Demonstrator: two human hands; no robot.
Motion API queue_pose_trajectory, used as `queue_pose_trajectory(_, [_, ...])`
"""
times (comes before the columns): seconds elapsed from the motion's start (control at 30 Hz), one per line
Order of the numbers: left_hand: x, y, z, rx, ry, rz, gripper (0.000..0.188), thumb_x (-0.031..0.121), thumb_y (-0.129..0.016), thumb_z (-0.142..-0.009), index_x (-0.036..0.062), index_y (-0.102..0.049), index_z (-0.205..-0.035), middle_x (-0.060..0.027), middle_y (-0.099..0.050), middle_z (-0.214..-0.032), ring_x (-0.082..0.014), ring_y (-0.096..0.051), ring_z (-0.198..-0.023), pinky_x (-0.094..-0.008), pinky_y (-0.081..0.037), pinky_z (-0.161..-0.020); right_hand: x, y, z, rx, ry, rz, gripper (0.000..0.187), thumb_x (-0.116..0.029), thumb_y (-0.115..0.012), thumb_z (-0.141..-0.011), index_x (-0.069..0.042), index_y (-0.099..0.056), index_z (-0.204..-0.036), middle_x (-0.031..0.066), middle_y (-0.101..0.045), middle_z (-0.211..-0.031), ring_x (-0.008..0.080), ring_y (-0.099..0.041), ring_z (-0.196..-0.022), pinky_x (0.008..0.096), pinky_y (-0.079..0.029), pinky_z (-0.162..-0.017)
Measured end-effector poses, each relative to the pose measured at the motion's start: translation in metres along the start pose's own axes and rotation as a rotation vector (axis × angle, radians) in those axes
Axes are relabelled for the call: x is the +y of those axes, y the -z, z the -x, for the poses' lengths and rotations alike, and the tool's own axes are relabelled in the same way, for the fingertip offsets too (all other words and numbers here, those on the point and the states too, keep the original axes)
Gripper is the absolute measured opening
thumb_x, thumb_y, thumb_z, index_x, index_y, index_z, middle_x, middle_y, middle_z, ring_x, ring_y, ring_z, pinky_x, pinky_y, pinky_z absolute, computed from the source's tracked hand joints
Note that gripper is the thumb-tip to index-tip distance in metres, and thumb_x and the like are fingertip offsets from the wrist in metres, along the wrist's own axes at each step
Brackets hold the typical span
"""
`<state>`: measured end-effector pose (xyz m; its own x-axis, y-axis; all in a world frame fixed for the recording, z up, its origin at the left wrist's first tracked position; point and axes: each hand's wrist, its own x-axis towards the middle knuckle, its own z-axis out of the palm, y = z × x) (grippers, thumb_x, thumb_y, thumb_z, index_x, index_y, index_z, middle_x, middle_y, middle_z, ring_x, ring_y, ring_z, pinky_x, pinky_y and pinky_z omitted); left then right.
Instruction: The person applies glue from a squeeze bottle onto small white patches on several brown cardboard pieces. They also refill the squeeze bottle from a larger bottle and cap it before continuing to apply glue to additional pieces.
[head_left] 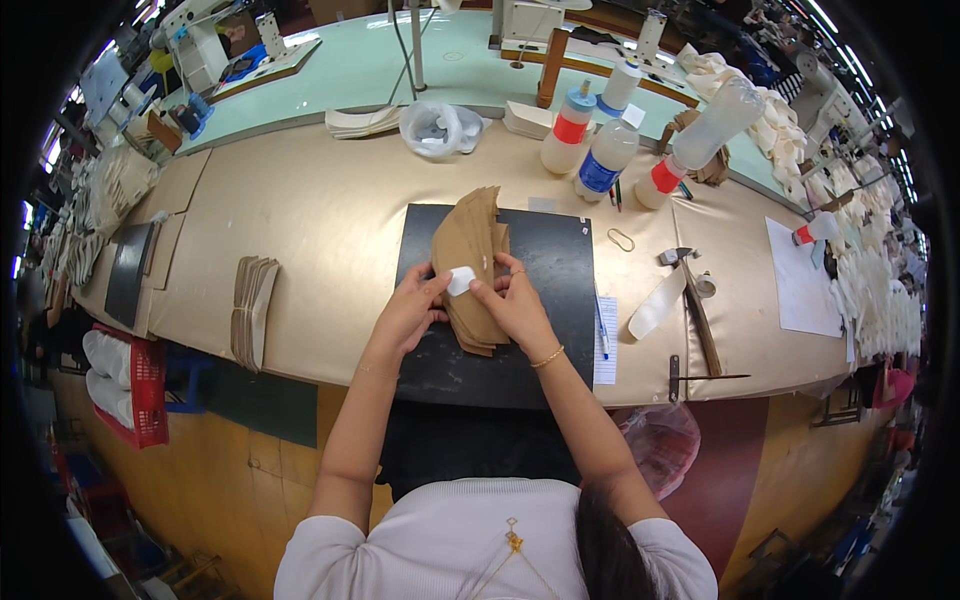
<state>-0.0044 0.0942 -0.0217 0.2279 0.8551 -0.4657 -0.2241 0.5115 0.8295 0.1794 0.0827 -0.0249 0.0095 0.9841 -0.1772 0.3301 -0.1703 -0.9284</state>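
A stack of curved brown cut pieces [466,235] stands over the black board [560,265] in front of me, its upper ends fanned slightly apart. Against its near face lies a small white piece [460,281], perhaps paper or a label. My left hand [408,308] grips the left edge of the stack, with thumb and forefinger at the white piece's left side. From the right, my right hand [517,305] is closed round the stack, its thumb near the white piece's right edge. Fingers behind the stack are partly hidden.
Left on the gold-coloured table lies a bundle of cut pieces [254,312]. To the right are a hammer [697,310], a pen [603,328] on lined paper and a white sheet [800,275]. Bottles [607,160] and a plastic bag [432,128] stand at the back.
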Motion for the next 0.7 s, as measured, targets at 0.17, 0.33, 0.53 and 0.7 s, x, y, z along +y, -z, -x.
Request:
queue_pose_trajectory(0.17, [-0.013,0.007,0.004,-0.059,-0.004,0.062,0.046,0.022,-0.059,-0.097,0.0008,-0.041,-0.133,-0.0062,-0.06,-0.108,-0.0117,-0.059,-0.085,-0.027,-0.047,-0.065,-0.006,-0.006,0.009,-0.01,0.027,0.001,0.077,-0.033,-0.073,-0.083,0.004,-0.035,-0.138,0.0125,-0.061,-0.087,0.0226,-0.064,-0.081,0.0331,-0.051,-0.075])
queue_pose_trajectory(0.33, [-0.009,-0.004,0.021,-0.018,0.058,0.128,0.039,0.023,-0.056,-0.098,0.0014,-0.046,-0.129,-0.0085,-0.06,-0.111,-0.0159,-0.06,-0.096,-0.0309,-0.053,-0.077,-0.011,-0.001,0.044,-0.153,0.022,-0.236,0.075,-0.018,-0.072,-0.085,-0.002,-0.028,-0.144,0.013,-0.053,-0.108,0.0226,-0.062,-0.094,0.0317,-0.052,-0.082])
queue_pose_trajectory(0.53, [-0.016,-0.006,0.058,0.02,-0.007,0.166,0.038,0.027,-0.055,-0.099,-0.0011,-0.05,-0.124,-0.0122,-0.061,-0.116,-0.019,-0.06,-0.106,-0.0355,-0.051,-0.09,-0.029,-0.004,0.098,-0.284,0.04,-0.493,0.074,-0.007,-0.069,-0.087,-0.007,-0.025,-0.146,0.015,-0.041,-0.133,0.0262,-0.046,-0.126,0.0359,-0.047,-0.098])
queue_pose_trajectory(0.7, [-0.019,-0.001,0.061,-0.075,0.17,0.477,0.039,0.034,-0.045,-0.101,0.0016,-0.054,-0.122,-0.0139,-0.066,-0.103,-0.0243,-0.067,-0.089,-0.0364,-0.057,-0.076,-0.042,0.011,0.109,-0.389,0.082,-0.502,0.063,-0.006,-0.067,-0.089,-0.007,-0.034,-0.142,0.0125,-0.046,-0.13,0.0209,-0.051,-0.123,0.0336,-0.047,-0.099])
